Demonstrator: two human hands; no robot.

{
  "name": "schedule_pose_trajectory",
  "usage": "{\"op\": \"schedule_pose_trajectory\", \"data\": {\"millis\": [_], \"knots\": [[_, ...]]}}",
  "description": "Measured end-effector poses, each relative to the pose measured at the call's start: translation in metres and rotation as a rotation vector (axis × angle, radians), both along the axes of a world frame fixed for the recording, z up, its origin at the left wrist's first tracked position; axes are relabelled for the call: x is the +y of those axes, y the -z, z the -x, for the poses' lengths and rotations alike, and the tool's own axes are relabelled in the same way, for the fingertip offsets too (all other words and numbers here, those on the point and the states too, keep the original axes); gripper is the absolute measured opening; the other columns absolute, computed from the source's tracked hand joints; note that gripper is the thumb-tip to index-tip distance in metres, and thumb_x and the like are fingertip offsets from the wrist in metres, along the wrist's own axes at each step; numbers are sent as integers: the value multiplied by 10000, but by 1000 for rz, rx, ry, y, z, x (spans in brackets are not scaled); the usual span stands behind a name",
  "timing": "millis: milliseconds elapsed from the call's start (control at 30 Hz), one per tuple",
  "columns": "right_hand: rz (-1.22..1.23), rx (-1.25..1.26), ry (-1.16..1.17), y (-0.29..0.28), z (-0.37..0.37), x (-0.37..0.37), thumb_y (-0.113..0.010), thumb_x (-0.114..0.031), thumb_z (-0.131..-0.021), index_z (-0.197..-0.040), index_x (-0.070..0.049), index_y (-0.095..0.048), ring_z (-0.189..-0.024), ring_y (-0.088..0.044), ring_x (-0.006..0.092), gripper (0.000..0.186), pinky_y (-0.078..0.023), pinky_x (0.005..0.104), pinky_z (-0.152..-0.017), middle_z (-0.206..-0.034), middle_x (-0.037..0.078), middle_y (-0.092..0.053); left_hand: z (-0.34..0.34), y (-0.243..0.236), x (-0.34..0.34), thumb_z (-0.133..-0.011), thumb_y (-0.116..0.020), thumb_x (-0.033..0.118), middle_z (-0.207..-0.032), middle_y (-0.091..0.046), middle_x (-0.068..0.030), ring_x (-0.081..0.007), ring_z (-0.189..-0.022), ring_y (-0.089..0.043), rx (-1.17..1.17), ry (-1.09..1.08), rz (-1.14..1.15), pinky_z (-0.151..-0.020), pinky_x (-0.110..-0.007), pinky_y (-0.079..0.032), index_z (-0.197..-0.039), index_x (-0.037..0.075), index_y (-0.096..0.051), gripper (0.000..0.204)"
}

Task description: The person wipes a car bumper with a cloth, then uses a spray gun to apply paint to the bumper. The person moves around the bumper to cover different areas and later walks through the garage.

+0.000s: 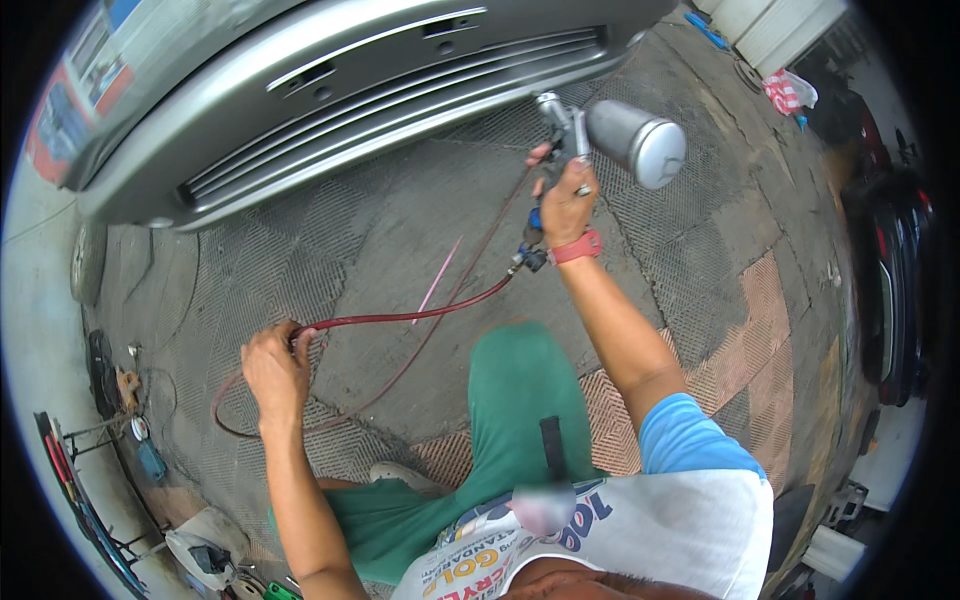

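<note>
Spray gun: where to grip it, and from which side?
Probably best by the handle, from the near side, where the right hand already wraps it. The bulky cup juts right, and the red hose trails off the handle's lower end, so both are worth avoiding.

The white shirt point(690, 510) bears printed lettering point(475, 557); large dark characters point(585, 518), perhaps numerals.
</note>
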State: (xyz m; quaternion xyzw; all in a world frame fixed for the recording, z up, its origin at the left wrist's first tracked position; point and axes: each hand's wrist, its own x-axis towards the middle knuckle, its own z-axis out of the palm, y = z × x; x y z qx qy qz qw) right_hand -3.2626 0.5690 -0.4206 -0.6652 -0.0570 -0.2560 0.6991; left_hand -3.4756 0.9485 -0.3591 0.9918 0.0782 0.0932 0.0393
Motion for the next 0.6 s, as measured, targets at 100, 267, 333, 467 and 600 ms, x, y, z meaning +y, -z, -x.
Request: {"op": "schedule_pose_trajectory", "data": {"millis": [100,267,333,467,600], "knots": [[6,-51,-87,3,39,81,-424,-517,-1120,-1652,-119,-395,-893,-675,144,665,-509,250,-587,-1010,58,-684,21,0,59,-876,-832,319,-923,-767,-158,-331,-842,-695,106,-149,46,-845,-465,-477,-983,44,-798,296],[56,-121,-242,6,77,215,-462,-473,-1120,-1632,-83,-420,-884,-657,149,644,-561,296,-744,-997,73,-680,71,-1,145,-883,-831,323,-943,-787,-103,-305,-980,-699,94,-366,72,-1131,-532,-402,-980,78,-814,264],[53,-126,-296,7,89,267,-472,-446,-1123,-1632,-79,-419,-892,-662,155,629,-569,320,-795,-999,74,-680,95,-7,170,-898,-819,326,-979,-787,-84,-308,-1053,-683,94,-485,66,-1199,-609,-311,-1006,93,-813,257],[115,-132,-396,8,105,376,-502,-394,-1117,-1620,-50,-422,-996,-710,242,615,-573,384,-908,-1133,172,-715,155,-15,218,-935,-784,341,-1100,-771,-49,-337,-1161,-643,58,-719,76,-1185,-786,-208,-1072,138,-800,245],[213,-311,-305,7,105,486,-521,-374,-1118,-1633,-112,-416,-853,-733,254,588,-590,374,-801,-957,174,-737,212,-18,252,-967,-748,341,-1156,-745,-31,-357,-1193,-615,-53,-922,139,-1089,-861,-227,-1099,160,-781,227]]}}
